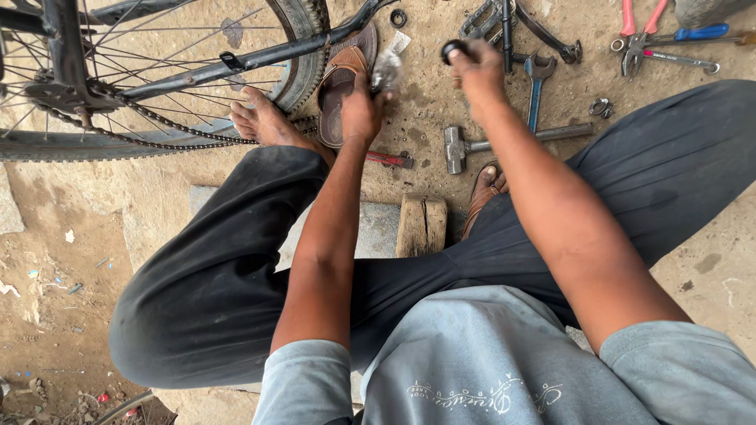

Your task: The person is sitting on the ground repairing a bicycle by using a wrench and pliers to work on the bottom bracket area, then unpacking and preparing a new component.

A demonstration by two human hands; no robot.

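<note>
My left hand is closed on a small crumpled, shiny grey piece, blurred, just right of a brown sandal. My right hand pinches a small black ring-shaped part between its fingertips, raised over the dirt ground. Both hands are held out in front of me above my knees, about a hand's width apart. A bicycle rear wheel with its chain lies at the upper left, next to my bare foot.
A hammer lies on the ground between the hands. A blue spanner, a crank with pedal, pliers, small rings and a red-handled tool are scattered ahead. A wooden block sits under my legs.
</note>
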